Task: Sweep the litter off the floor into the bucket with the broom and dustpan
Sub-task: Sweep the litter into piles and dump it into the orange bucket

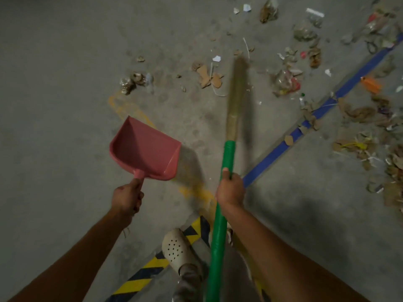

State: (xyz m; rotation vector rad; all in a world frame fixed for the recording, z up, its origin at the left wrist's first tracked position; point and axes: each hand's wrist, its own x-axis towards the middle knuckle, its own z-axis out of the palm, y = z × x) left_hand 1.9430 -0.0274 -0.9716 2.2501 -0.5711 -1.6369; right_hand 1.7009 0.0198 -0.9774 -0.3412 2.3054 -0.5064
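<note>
My left hand grips the short handle of a pink dustpan, which hangs above the floor with its mouth facing up and away; nothing lies in it. My right hand grips the green handle of a broom. Its straw head points forward, blurred, over the concrete. Litter of cardboard scraps, paper and plastic wrappers lies scattered ahead. A denser spread of litter covers the right side. No bucket is in view.
A blue tape line runs diagonally across the floor on the right. Yellow and black hazard tape crosses near my feet, beside my pale perforated shoe. Yellow paint marks stain the grey concrete.
</note>
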